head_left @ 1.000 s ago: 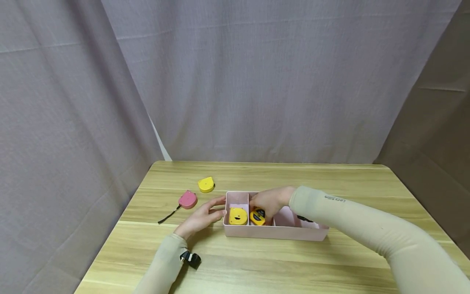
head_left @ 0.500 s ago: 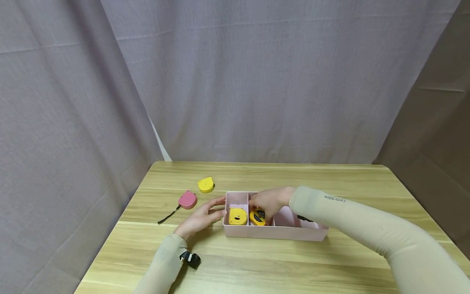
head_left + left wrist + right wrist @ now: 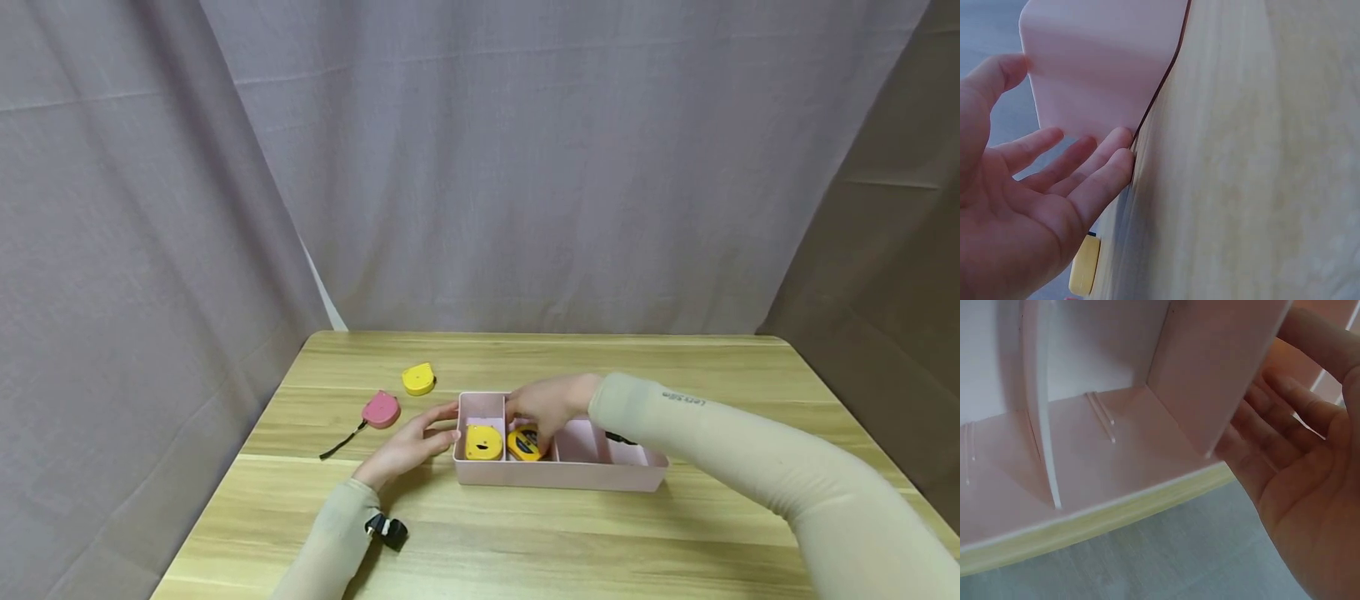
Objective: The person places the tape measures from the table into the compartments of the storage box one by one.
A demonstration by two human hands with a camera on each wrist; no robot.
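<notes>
- Grey curtains hang behind a wooden table [image 3: 525, 533], and on it sits a pink box [image 3: 558, 475] split into compartments.
- Left hand [image 3: 408, 446] lies flat, fingers [image 3: 1094, 162] straight and spread, tips touching the box's left end wall, so it looks to be bracing the box.
- Right hand [image 3: 551, 404] reaches over the back rim into the second compartment from the left, just above an orange tape measure [image 3: 525, 442]; the wrist view shows its fingers [image 3: 1285, 425] relaxed and holding nothing.
- A yellow tape measure [image 3: 483, 442] already sits in the leftmost compartment.
- Outside the box, a pink tape measure [image 3: 381, 410] and another yellow one [image 3: 418, 379] lie to the left on the table.
- My read: the orange one has just been set down, and the next move calls for lifting that hand clear and going for the pink one, nearest the box.
</notes>
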